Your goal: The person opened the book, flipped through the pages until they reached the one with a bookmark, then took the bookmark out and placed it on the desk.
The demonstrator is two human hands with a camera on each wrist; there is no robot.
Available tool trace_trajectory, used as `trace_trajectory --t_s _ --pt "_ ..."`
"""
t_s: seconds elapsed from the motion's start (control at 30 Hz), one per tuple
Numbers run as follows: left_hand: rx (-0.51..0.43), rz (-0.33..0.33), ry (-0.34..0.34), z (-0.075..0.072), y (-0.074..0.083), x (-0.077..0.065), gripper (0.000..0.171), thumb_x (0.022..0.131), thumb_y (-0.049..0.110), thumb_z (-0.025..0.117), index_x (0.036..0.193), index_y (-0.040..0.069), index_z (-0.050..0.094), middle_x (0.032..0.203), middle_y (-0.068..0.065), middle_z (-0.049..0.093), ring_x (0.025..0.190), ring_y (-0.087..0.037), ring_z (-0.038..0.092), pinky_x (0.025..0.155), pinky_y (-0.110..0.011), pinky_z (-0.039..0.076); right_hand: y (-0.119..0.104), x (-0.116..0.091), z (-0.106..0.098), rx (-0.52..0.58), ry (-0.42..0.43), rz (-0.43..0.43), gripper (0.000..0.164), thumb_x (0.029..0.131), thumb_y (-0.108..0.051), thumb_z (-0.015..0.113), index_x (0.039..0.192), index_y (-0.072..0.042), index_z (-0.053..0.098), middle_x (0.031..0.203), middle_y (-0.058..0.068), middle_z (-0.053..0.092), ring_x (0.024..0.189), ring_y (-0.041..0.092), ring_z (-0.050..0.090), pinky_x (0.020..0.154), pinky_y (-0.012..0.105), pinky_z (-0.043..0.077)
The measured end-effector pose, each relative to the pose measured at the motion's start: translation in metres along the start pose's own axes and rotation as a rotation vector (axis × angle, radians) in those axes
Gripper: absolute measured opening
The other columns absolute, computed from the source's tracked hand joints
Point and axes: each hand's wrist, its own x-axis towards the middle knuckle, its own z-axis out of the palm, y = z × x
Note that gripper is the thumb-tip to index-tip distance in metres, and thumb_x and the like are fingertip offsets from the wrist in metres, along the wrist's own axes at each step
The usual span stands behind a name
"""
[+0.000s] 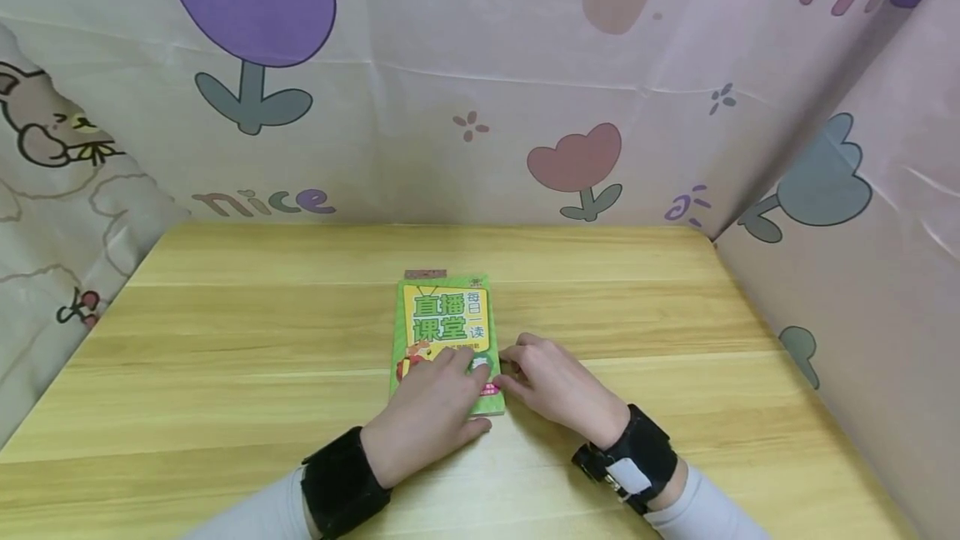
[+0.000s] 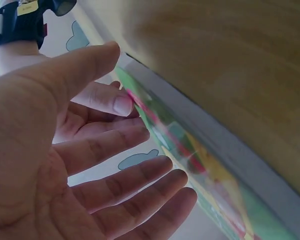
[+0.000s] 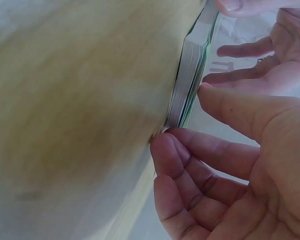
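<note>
A green book point(image 1: 444, 290) with a yellow panel and large Chinese characters lies face up on the wooden table. The left hand point(image 1: 435, 402) reaches over its lower part, fingers extended across the cover, thumb near the bottom edge. At the right edge is the right hand point(image 1: 558, 386), thumb and index fingertips against the side of the book. The right wrist view shows the page block point(image 3: 190, 60), with the right thumb point(image 3: 240, 107) at the cover's edge and the index finger by a corner. The other right fingers are loosely bent. Part of the cover is hidden by the left hand.
A small brown strip point(image 1: 425, 273) shows just beyond the book's top edge. The light wooden table point(image 1: 247, 332) is bordered by patterned cloth point(image 1: 420, 90) at the back and both sides. Both wrists wear black straps point(image 1: 347, 482).
</note>
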Motion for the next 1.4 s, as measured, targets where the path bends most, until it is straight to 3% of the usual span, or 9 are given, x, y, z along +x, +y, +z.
trace_trajectory --t_s 0.3,0.53,0.8,1.2,1.4 --pt "-0.012 -0.005 0.01 0.0038 -0.0018 0.0 0.051 0.076 0.044 0.078 0.111 0.008 0.066 0.098 -0.006 0.057 0.082 -0.019 0.052 0.063 -0.033 0.049 0.0006 -0.0005 -0.0015 0.001 0.017 -0.026 0.022 0.089 -0.014 0.068 0.108 -0.004 0.072 0.086 -0.001 0.061 0.068 0.006 0.053 0.057 0.017 0.045" --pt "-0.075 -0.007 0.015 0.0031 -0.004 -0.0003 0.049 0.076 0.041 0.078 0.109 0.007 0.066 0.101 -0.008 0.058 0.083 -0.018 0.051 0.067 -0.032 0.049 0.0018 -0.0005 -0.0036 -0.013 0.011 -0.017 0.026 0.086 -0.003 0.067 0.111 -0.002 0.071 0.094 0.003 0.065 0.08 0.008 0.059 0.067 0.019 0.05" --pt "-0.096 -0.001 0.031 0.002 -0.0077 -0.002 0.047 0.078 0.042 0.077 0.108 0.008 0.067 0.106 -0.009 0.059 0.089 -0.019 0.053 0.075 -0.034 0.05 0.0021 0.0017 -0.0044 -0.004 0.02 -0.014 0.025 0.085 -0.004 0.066 0.11 -0.003 0.071 0.091 0.001 0.064 0.076 0.007 0.056 0.065 0.018 0.048" --pt "-0.085 0.026 0.091 0.0034 -0.004 -0.0009 0.044 0.079 0.044 0.074 0.104 0.009 0.067 0.098 -0.007 0.058 0.083 -0.018 0.052 0.069 -0.032 0.05 0.0017 0.0017 -0.0068 0.034 0.022 -0.019 0.025 0.085 -0.013 0.072 0.108 -0.004 0.071 0.087 -0.001 0.062 0.071 0.006 0.053 0.061 0.017 0.047" --pt "-0.045 0.002 0.153 0.0054 0.001 0.0021 0.051 0.078 0.05 0.073 0.107 0.008 0.064 0.098 -0.007 0.055 0.084 -0.02 0.051 0.063 -0.032 0.05 0.0026 0.0019 -0.0073 0.038 0.038 -0.026 0.022 0.086 -0.014 0.071 0.105 -0.005 0.072 0.085 -0.003 0.06 0.071 0.005 0.053 0.062 0.017 0.047"
